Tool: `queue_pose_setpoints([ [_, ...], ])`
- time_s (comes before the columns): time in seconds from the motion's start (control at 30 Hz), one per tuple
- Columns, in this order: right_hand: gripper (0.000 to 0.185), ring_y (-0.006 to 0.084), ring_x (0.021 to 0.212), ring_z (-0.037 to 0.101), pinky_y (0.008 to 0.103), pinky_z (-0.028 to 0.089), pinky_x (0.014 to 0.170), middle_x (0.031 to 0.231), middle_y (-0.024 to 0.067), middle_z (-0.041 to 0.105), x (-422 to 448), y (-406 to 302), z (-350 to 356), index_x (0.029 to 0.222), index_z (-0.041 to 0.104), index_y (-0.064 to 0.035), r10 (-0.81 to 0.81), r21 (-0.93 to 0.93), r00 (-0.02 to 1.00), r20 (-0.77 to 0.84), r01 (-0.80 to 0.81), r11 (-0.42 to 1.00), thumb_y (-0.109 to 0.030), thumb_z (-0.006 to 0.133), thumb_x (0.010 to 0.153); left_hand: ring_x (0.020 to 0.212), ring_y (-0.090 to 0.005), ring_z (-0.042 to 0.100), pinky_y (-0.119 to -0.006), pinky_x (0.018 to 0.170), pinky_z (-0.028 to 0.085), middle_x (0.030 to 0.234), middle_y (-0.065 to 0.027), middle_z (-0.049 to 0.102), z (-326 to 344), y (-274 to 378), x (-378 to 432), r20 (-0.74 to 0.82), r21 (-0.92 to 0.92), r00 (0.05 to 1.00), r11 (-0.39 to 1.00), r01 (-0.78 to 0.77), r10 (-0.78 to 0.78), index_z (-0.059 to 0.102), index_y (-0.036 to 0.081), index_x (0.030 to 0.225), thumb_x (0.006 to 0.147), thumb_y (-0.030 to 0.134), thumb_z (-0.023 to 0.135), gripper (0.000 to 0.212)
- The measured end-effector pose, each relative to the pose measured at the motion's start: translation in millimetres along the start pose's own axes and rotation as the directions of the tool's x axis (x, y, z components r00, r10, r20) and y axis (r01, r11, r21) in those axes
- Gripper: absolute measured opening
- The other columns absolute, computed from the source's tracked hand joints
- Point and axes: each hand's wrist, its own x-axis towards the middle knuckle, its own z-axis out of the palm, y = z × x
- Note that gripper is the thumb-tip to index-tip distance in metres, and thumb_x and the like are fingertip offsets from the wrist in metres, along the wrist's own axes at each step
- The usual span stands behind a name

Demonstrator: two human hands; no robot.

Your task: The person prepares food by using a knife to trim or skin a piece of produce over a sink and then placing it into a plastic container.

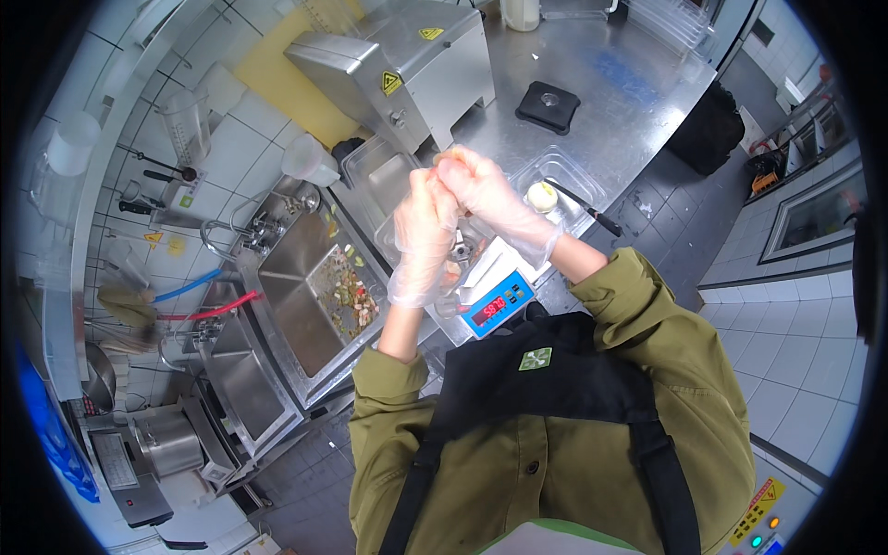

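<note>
My left hand (424,215) and my right hand (482,186) both wear clear plastic gloves and press together with curled fingers. A pale piece of food (440,158) shows just at its edge between them; the fingers hide the rest. Below the hands, a clear jar (451,277) with a metal blade hub (461,246) and some food inside stands on a digital scale (498,303) with a lit red readout. Right of my right hand, a clear plastic tray (586,184) holds a round, pale piece of produce (542,197). A black-handled knife (608,223) lies across its rim.
A steel sink (288,312) with food scraps (354,295) lies at left. Beyond my hands stands a steel machine (444,62) with warning stickers. A black square lid (548,107) rests on the steel table (590,41). Another clear tray (378,173) sits beside the sink.
</note>
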Motion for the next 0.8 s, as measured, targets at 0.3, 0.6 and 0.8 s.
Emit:
queue_pose_setpoints([
  [0.3,0.023,0.0037,0.061,0.050,0.0201,0.039,0.049,0.073,-0.0015,0.056,8.7,8.6,-7.7,0.094,0.056,-0.0070,0.153,0.195,0.983,0.099,-0.170,0.966,-0.029,0.050,0.090,0.063,-0.0198,0.061,-0.033,0.058,0.047,0.072,-0.0108,0.061,10.1,-2.6,-3.0,-0.081,-0.258,0.996,0.966,0.026,-0.048,0.050,0.001,0.102,0.092,0.027,0.042,0.029],
  [0.6,0.036,0.0116,0.082,0.057,0.0250,0.048,0.068,0.093,0.0074,0.060,5.4,9.5,-9.1,0.112,0.051,0.0018,-0.110,-0.135,0.994,-0.020,0.106,0.985,-0.027,0.051,0.090,0.072,-0.0085,0.056,-0.024,0.060,0.047,0.081,-0.0069,0.056,-3.5,-1.3,1.3,0.388,-0.642,0.861,0.573,0.509,-0.329,0.043,0.001,0.111,0.092,0.024,0.043,0.030],
  [0.8,0.032,0.0131,0.082,0.059,0.0278,0.048,0.072,0.089,0.0097,0.062,-2.1,-14.5,-4.0,0.112,0.052,0.0007,-0.149,-0.261,0.987,0.054,0.158,0.952,-0.021,0.053,0.087,0.073,-0.0143,0.060,-0.028,0.065,0.049,0.086,-0.0088,0.060,8.9,-15.5,-2.4,0.129,-0.504,0.985,0.848,0.166,-0.116,0.043,0.004,0.113,0.083,0.007,0.058,0.034],
])
